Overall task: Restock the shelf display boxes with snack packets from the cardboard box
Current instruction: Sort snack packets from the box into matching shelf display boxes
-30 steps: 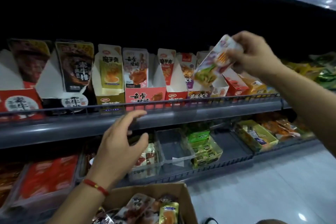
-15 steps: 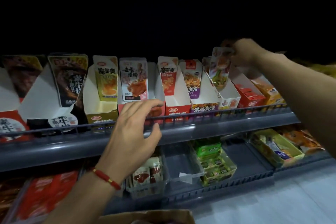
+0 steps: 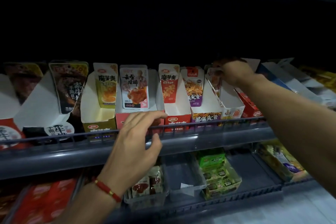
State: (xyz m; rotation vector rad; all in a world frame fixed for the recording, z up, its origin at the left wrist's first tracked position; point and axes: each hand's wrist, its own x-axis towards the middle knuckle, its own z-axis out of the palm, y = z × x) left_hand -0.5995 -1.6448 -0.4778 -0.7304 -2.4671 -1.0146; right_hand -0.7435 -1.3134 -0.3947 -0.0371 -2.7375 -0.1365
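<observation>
My right hand (image 3: 234,74) reaches into the back of a white display box (image 3: 231,103) on the upper shelf and pinches the top of a snack packet (image 3: 214,80) standing upright inside it. My left hand (image 3: 138,143), with a red bracelet on the wrist, hovers with relaxed fingers in front of the shelf's wire rail (image 3: 200,125), below a pink display box (image 3: 134,96). It holds nothing. The cardboard box is out of view.
Along the upper shelf stand several display boxes: yellow (image 3: 99,112), red (image 3: 174,112), purple (image 3: 203,109) and black (image 3: 54,114). On the lower shelf are clear bins, a green snack box (image 3: 218,174) and red packets (image 3: 41,203). A grey shelf overhangs at top right.
My right hand has carried the packet down from the air into the white box and stood it up at the back. My left hand rose toward the rail. The cardboard box dropped out of view.
</observation>
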